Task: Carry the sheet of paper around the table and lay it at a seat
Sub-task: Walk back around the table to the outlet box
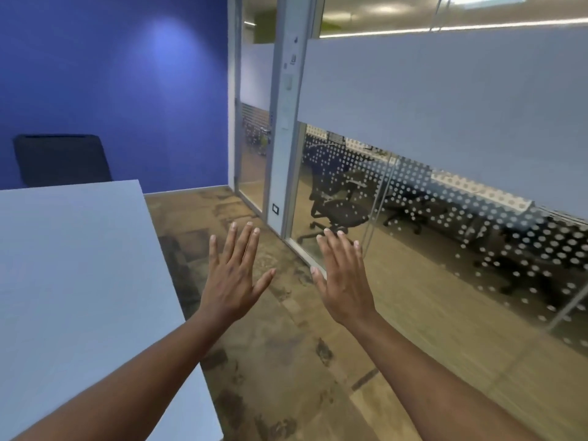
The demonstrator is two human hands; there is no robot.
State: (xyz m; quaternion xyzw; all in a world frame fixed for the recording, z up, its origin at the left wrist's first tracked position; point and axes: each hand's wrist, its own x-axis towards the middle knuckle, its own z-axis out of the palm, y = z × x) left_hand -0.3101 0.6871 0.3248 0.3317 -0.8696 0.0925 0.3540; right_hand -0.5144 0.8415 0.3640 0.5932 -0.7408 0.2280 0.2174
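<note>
- Both hands out in front at arm's length, backs up, over the floor (pixel 286 361) in the aisle beside the worktop (pixel 79 281).
- Left hand (pixel 232 281) spread flat, fingers fanned, thumb out to the side; nothing pinched or held.
- Right hand (pixel 345 288) likewise flat, fingers closer together, thumb out; also empty.
- No sheet of paper anywhere in view: not in either hand, not on the visible part of the worktop, not on the floor.
- Worktop to the left, pale and bare as far as seen; one dark chair (pixel 60 160) at its far end against the blue wall (pixel 127 90).
- Glass partition (pixel 413 218) with a dotted band on the right; another room with office chairs behind it.
- Judgement on progress: either nothing started and the paper not yet picked up, or the paper already laid somewhere out of frame; no telling which from this view alone.
- If not yet started, everything left to do: find the sheet, take it up, walk round the worktop, lay it at a seat, possibly the one by the dark chair.
</note>
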